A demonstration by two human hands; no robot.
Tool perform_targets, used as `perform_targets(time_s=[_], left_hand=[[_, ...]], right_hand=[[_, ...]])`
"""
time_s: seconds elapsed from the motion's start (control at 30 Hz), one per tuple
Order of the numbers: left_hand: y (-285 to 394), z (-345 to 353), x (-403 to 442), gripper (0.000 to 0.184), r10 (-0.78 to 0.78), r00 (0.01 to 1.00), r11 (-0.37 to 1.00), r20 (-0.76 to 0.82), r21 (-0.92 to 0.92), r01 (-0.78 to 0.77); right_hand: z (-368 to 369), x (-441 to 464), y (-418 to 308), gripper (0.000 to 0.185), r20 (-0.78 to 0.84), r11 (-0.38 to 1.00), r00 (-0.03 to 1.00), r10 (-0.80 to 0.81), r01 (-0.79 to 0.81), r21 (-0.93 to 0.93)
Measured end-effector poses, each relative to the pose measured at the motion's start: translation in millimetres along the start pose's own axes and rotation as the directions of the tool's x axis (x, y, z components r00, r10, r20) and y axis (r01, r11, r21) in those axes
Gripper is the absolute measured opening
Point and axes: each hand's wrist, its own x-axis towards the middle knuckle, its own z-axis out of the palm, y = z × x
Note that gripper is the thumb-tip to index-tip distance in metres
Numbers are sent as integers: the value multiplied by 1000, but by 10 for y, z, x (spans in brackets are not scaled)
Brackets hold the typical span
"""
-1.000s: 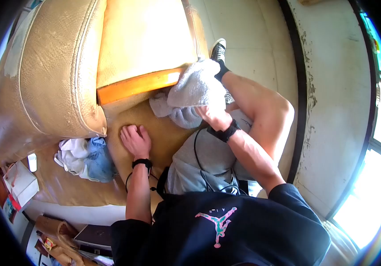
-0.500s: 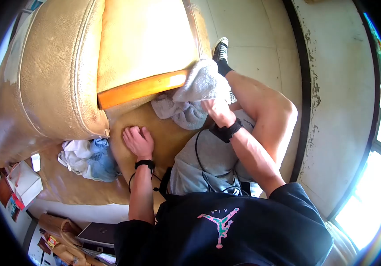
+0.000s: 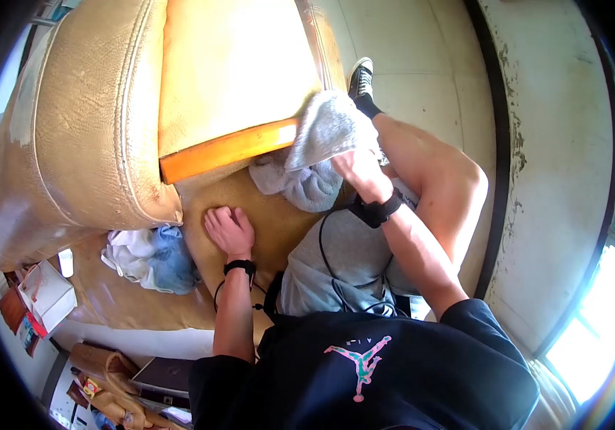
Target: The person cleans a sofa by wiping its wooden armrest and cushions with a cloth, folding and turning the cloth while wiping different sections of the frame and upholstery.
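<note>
My right hand (image 3: pixel 362 173) is closed on a grey cloth (image 3: pixel 332 130), with most of its fingers covered by the fabric. The cloth drapes over the front end of the orange wooden trim (image 3: pixel 228 150) on the sofa's armrest. Just beneath it, a second bunched grey cloth (image 3: pixel 309 188) lies on the seat. Resting palm down on the tan sofa seat (image 3: pixel 196 204) is my left hand (image 3: pixel 230 231), its fingers spread a little and nothing in it. Both wrists wear black bands, and a thin black cable runs near them.
White and blue crumpled clothes (image 3: pixel 160 259) lie on the seat at the left, behind my left hand. Farther left are a white paper bag (image 3: pixel 51 294) and a small white object (image 3: pixel 66 263). Tiled floor (image 3: pixel 422 79) and a low wall (image 3: pixel 554 150) lie to the right.
My right hand and the grey cloth have shifted slightly at the trim's end, and the cloth's folds differ. The whole view has drifted a little; my left hand stays resting on the seat.
</note>
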Motion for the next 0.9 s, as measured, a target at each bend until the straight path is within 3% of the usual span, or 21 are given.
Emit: perform_targets(time_s=[0.07,0.1,0.13,0.2,0.23,0.27,0.3,0.37,0.4,0.43,0.47,0.5,0.53,0.57,0.6,0.63,0.7,0.8,0.83,0.9], left_hand=[[17,-11,17,31,6,1000,1000,-9,-8,-6],[20,-19,19,32,12,1000,1000,-11,-17,-13],[20,-25,21,32,14,1000,1000,-13,-17,-14],[21,-15,27,33,22,999,999,-28,-31,-23],[23,-8,23,33,23,999,999,-28,-35,-24],[18,-6,18,33,26,999,999,-33,-40,-27],[12,-1,20,33,31,999,998,-41,-45,-33],[4,-10,10,32,39,998,998,-40,-47,-41],[4,0,27,32,44,998,998,-45,-48,-46],[13,10,47,32,53,997,997,-52,-57,-56],[13,6,36,32,39,998,998,-40,-57,-41],[10,-12,28,32,25,999,998,-26,-54,-27],[7,-13,27,32,34,999,998,-34,-52,-36],[5,0,50,32,38,999,998,-36,-52,-39],[0,3,47,33,47,998,998,-51,-42,-50],[-5,-2,17,33,57,997,998,-58,-33,-59],[-9,-14,-16,34,48,998,999,-33,-24,-49],[63,-29,44,35,60,997,998,-47,-32,-61],[59,-56,47,35,67,996,997,-56,-34,-69],[7,-22,55,36,83,994,996,-65,-33,-85]], right_hand=[[345,71,-17,28,139,981,987,76,-99,166],[448,171,23,28,190,904,965,182,-240,354],[541,259,59,28,261,772,926,272,-372,515],[662,384,132,28,443,379,810,385,-576,724],[698,409,155,28,542,144,741,397,-634,760],[629,464,251,34,680,62,678,278,-720,692],[581,402,250,34,681,63,675,283,-721,690],[438,208,232,38,460,-89,796,393,-465,881],[458,219,255,40,542,-145,774,327,-526,838],[489,239,239,40,538,-140,771,340,-524,840],[584,235,167,34,407,-44,792,454,-436,899],[645,239,108,29,264,61,794,547,-352,934],[694,207,42,31,83,251,818,569,-269,930],[524,135,48,36,143,156,825,547,-268,951],[328,131,110,39,119,636,940,319,-305,709],[96,127,194,42,226,943,971,80,-147,298],[-92,88,146,50,365,978,931,15,-91,190],[443,-79,-33,56,124,994,987,104,-99,-42],[676,44,-66,55,121,982,979,164,-174,76],[201,190,108,55,214,995,972,95,-90,-36]])
